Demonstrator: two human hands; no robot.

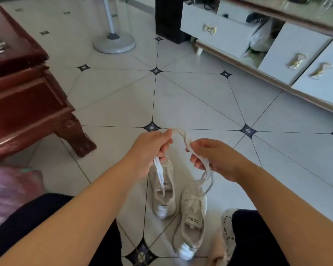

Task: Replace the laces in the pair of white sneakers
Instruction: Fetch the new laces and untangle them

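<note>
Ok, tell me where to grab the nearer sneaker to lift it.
Probably take the nearer sneaker by its heel collar, from above on the person's side. It stands upright on the tiled floor, heel nearest, mouth open upward, so the rim can be hooked from inside. The left hand and right hand both pinch laces; free one first.

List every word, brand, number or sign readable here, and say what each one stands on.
"CABU" (second letter unsure, blurred): on the tongue of the nearer sneaker.
"C B", the rest blurred and cut off: on the tongue of the farther sneaker, beside the lace hanging from the left hand.
No other text is readable; the white drawers show only bow-shaped handles.
</note>
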